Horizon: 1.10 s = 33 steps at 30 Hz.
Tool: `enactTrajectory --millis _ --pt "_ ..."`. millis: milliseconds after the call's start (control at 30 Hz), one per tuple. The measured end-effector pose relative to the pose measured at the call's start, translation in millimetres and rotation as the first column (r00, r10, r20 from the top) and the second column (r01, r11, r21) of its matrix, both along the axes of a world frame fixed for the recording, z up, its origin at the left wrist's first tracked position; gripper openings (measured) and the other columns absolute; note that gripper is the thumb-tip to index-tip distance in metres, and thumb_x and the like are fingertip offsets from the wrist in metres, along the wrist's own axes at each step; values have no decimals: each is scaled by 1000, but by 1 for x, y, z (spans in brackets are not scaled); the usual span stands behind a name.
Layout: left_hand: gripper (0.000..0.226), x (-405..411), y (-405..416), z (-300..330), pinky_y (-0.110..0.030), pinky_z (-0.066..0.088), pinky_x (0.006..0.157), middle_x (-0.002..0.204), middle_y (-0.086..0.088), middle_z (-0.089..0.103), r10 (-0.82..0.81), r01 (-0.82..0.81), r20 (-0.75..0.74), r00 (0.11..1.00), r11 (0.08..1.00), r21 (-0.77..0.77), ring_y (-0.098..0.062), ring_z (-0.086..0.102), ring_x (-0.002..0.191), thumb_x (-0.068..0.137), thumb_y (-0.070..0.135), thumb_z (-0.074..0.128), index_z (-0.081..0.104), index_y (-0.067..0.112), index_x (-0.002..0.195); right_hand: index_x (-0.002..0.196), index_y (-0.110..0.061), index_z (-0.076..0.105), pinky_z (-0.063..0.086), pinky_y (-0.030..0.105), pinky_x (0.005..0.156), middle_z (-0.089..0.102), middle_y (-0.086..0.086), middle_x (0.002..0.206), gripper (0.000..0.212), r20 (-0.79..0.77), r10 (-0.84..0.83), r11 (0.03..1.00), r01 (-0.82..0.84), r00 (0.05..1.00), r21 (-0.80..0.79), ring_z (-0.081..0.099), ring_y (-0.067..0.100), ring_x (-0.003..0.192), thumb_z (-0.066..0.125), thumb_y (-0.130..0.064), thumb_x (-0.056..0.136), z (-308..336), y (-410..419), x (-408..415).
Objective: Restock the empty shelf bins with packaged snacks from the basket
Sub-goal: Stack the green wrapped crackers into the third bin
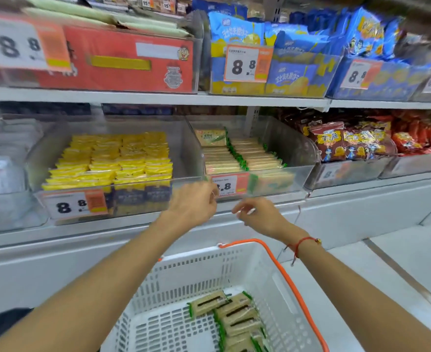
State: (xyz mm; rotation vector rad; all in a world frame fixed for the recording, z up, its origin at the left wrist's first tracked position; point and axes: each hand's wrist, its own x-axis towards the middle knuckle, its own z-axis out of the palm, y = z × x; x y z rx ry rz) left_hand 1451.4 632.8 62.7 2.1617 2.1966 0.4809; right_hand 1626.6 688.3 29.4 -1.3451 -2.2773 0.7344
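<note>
A white plastic basket with an orange handle sits low in the middle and holds several green-edged beige snack packs. Straight above it a clear shelf bin is partly filled with two rows of the same packs. My left hand hovers in front of that bin's front edge, fingers loosely curled, holding nothing I can see. My right hand hangs just below the bin's front, fingers relaxed and curled, with no pack in it.
A clear bin of yellow packs stands left of the green one, and bins of red snack bags to its right. The upper shelf carries a red carton and blue bags. White floor tiles lie at the right.
</note>
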Motion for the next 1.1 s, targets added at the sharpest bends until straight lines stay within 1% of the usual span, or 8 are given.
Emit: enactTrajectory --millis 100,233,433,533,700,900,1000,1100 --pt "31 -2 -20 -37 -31 44 87 120 9 64 1 3 55 998 997 -75 -22 58 113 89 24 51 60 31 118 86 -24 68 54 33 77 69 7 85 20 130 54 979 -26 990 -204 63 19 74 57 -8 87 -30 -21 2" --pt "29 -9 -38 -95 -31 44 89 120 9 63 26 16 152 988 962 -273 -20 57 114 91 23 49 60 31 117 107 -4 69 42 7 51 60 -4 78 21 215 114 896 -7 970 -444 57 5 62 54 -4 91 -73 -39 8" --pt "30 -16 -61 -178 -28 45 86 125 3 61 131 72 342 931 850 -522 -18 58 111 93 18 47 63 24 118 107 -1 67 40 11 53 62 -3 87 23 285 100 804 91 953 -587 57 9 70 52 -14 95 -156 -64 16" --pt "29 -14 -67 -223 -33 48 88 122 -3 63 219 65 372 902 783 -619 -22 60 106 94 17 47 64 19 118 114 -5 65 41 14 68 56 5 130 26 368 161 804 95 916 -588 60 13 97 48 -11 96 -196 -70 19" --pt "31 -9 -63 -290 -32 47 73 126 -1 57 271 41 327 905 711 -702 -20 59 81 97 17 43 55 19 126 140 -13 40 42 35 100 38 12 146 49 522 174 860 130 835 -494 43 26 128 48 -12 91 -253 -60 20" --pt "56 -4 -35 -349 -34 47 90 149 1 34 142 22 198 970 757 -653 -20 36 134 92 6 48 36 21 145 150 -10 16 17 38 119 13 13 157 67 721 168 962 48 672 -268 12 28 146 48 -6 91 -299 -30 12" --pt "62 2 -22 -375 -35 40 102 153 -1 26 39 78 159 987 741 -667 -21 29 137 93 10 50 25 17 149 152 -11 3 9 41 120 0 13 160 77 778 254 954 -17 574 -299 2 28 147 51 -15 92 -325 -13 15" --pt "61 9 -20 -392 -33 39 101 147 0 30 14 44 85 996 764 -644 -20 32 134 93 15 54 25 17 146 148 -12 15 17 43 117 18 12 154 78 769 307 942 -65 560 -328 16 28 143 60 -27 87 -343 -6 22"
